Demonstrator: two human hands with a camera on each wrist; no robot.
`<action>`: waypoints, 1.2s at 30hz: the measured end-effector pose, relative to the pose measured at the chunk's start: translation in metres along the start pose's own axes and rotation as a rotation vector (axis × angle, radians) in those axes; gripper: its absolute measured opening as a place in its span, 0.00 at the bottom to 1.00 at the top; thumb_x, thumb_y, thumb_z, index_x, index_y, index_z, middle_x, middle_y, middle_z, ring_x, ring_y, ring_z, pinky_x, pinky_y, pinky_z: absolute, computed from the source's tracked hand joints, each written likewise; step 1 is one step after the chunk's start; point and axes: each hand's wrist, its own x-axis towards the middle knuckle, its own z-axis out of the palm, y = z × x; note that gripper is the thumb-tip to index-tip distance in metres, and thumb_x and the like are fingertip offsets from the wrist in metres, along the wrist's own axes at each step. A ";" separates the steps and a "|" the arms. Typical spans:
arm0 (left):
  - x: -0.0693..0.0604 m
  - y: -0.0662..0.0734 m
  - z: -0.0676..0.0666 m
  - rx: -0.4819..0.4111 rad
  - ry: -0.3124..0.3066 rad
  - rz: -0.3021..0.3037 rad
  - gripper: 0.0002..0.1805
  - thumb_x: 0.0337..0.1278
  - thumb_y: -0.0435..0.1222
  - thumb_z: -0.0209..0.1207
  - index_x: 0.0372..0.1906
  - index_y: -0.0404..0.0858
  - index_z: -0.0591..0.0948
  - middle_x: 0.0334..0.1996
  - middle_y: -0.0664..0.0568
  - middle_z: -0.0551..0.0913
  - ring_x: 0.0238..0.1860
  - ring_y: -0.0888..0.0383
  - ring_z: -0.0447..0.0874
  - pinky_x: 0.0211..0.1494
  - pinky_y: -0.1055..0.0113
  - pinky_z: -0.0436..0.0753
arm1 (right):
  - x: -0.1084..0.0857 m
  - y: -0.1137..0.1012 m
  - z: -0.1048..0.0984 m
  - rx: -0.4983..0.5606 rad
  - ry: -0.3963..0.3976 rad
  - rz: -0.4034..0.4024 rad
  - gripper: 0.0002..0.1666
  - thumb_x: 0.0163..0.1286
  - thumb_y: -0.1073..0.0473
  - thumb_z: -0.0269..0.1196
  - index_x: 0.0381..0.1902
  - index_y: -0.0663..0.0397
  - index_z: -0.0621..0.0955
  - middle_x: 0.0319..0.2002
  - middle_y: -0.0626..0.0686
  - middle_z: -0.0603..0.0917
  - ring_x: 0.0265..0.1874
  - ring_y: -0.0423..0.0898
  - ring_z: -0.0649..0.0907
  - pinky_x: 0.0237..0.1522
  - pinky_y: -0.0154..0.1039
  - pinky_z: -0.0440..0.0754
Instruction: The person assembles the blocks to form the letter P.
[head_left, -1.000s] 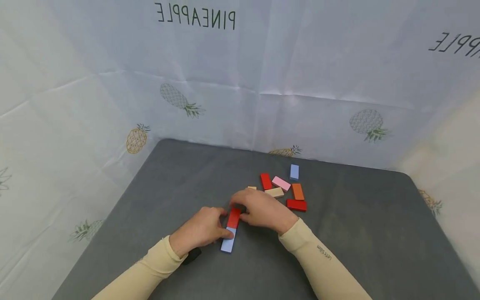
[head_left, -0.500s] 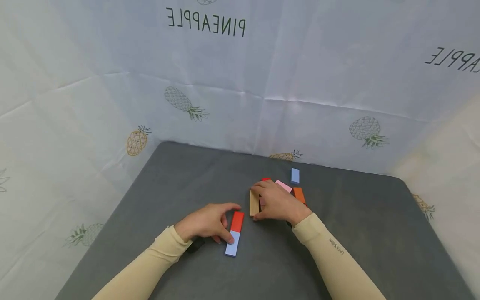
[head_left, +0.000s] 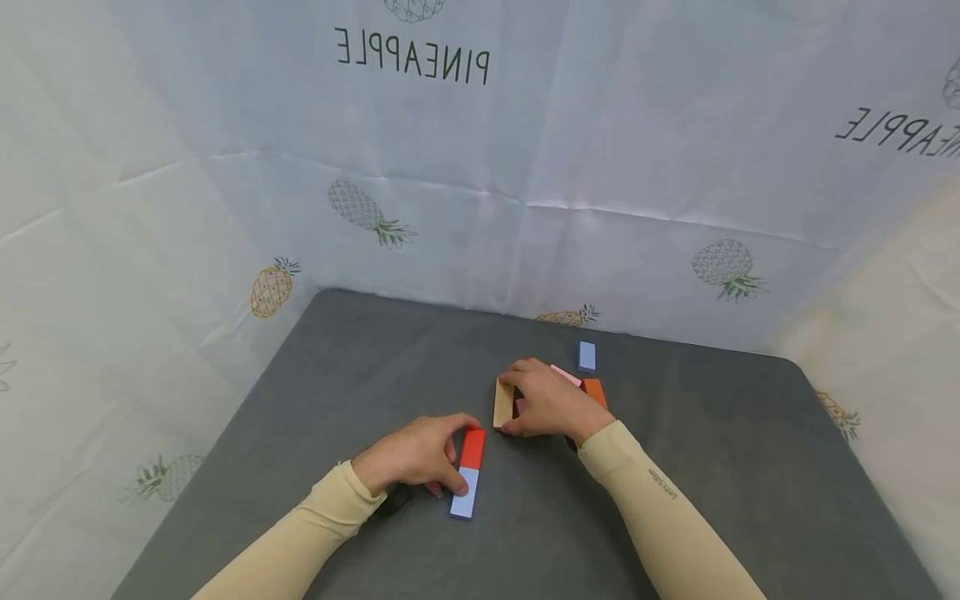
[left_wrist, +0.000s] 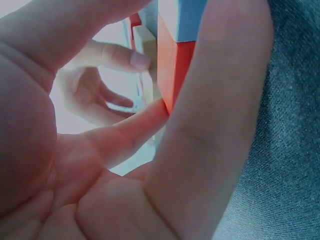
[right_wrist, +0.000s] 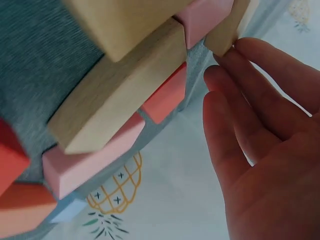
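A red block [head_left: 472, 449] and a light blue block [head_left: 464, 493] lie end to end in a row. My left hand [head_left: 412, 454] is around their left side, index finger at the red block's far end and thumb on the light blue one. In the left wrist view, a finger touches the red block [left_wrist: 170, 65] below the blue block [left_wrist: 186, 20]. To the right, my right hand [head_left: 555, 400] pinches a natural wood block [head_left: 503, 404] by its two ends. The right wrist view shows fingertips against a wood block [right_wrist: 227, 30]; the thumb is hidden.
Behind my right hand are a pink block [head_left: 566, 375] and an orange block [head_left: 595, 392], with a light blue block [head_left: 587, 357] farther back. The right wrist view also shows wood [right_wrist: 120, 90], pink [right_wrist: 95, 152] and red [right_wrist: 167, 95] blocks. A pineapple-print cloth [head_left: 450, 250] borders the grey table [head_left: 712, 433].
My right hand left the red block's side, moved right and took hold of the wood block, which shifted slightly left. My left hand stays at the row, its index finger now across the red block's far end.
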 end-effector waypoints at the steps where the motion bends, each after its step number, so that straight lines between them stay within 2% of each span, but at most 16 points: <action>1: 0.000 0.000 0.001 -0.005 -0.001 -0.003 0.45 0.40 0.26 0.83 0.70 0.45 0.78 0.30 0.45 0.80 0.19 0.49 0.85 0.26 0.57 0.90 | 0.002 0.000 0.001 0.003 -0.002 0.000 0.42 0.60 0.45 0.81 0.69 0.54 0.83 0.67 0.53 0.83 0.68 0.52 0.79 0.69 0.48 0.84; 5: 0.000 0.001 0.004 -0.022 0.000 -0.021 0.50 0.41 0.26 0.82 0.75 0.37 0.73 0.32 0.46 0.81 0.20 0.51 0.87 0.27 0.59 0.90 | 0.007 -0.003 0.005 0.046 -0.004 -0.011 0.42 0.61 0.46 0.81 0.70 0.55 0.82 0.67 0.53 0.82 0.65 0.51 0.80 0.67 0.47 0.85; 10: 0.001 0.002 0.007 0.013 0.010 -0.037 0.57 0.41 0.28 0.83 0.80 0.30 0.65 0.34 0.50 0.82 0.21 0.54 0.89 0.29 0.63 0.88 | 0.014 -0.009 0.009 0.078 -0.018 -0.010 0.41 0.63 0.46 0.80 0.70 0.53 0.82 0.68 0.52 0.82 0.62 0.48 0.82 0.64 0.44 0.86; 14: 0.001 0.003 0.008 0.043 0.010 -0.049 0.57 0.42 0.30 0.84 0.79 0.30 0.66 0.33 0.51 0.82 0.22 0.54 0.89 0.30 0.65 0.85 | 0.017 -0.012 0.010 0.068 -0.035 -0.023 0.41 0.64 0.45 0.80 0.71 0.54 0.82 0.69 0.53 0.81 0.63 0.49 0.82 0.65 0.45 0.87; 17: 0.001 0.004 0.009 0.032 -0.001 -0.059 0.57 0.42 0.30 0.84 0.80 0.31 0.65 0.33 0.51 0.82 0.22 0.54 0.89 0.30 0.64 0.86 | 0.016 -0.014 0.009 0.064 -0.047 -0.022 0.41 0.65 0.45 0.80 0.71 0.55 0.82 0.69 0.54 0.81 0.65 0.50 0.81 0.66 0.46 0.86; 21: 0.002 0.005 0.008 0.002 -0.010 -0.064 0.59 0.43 0.29 0.83 0.82 0.31 0.63 0.34 0.49 0.82 0.22 0.53 0.89 0.30 0.63 0.87 | 0.015 -0.015 0.007 0.053 -0.047 -0.017 0.39 0.66 0.44 0.80 0.69 0.54 0.83 0.66 0.53 0.83 0.61 0.48 0.83 0.63 0.45 0.87; 26: 0.003 0.004 0.004 0.010 0.004 -0.070 0.60 0.44 0.29 0.83 0.82 0.30 0.61 0.34 0.49 0.82 0.22 0.54 0.89 0.29 0.64 0.86 | 0.017 -0.018 0.006 0.045 -0.037 -0.026 0.38 0.66 0.43 0.79 0.69 0.53 0.84 0.65 0.53 0.83 0.59 0.47 0.83 0.62 0.44 0.88; 36: 0.002 0.003 0.002 -0.014 -0.009 -0.088 0.57 0.43 0.27 0.82 0.81 0.33 0.65 0.34 0.48 0.82 0.22 0.53 0.89 0.31 0.63 0.89 | 0.019 -0.021 0.010 0.045 -0.036 -0.008 0.41 0.63 0.42 0.81 0.69 0.52 0.84 0.65 0.52 0.83 0.59 0.47 0.83 0.63 0.44 0.88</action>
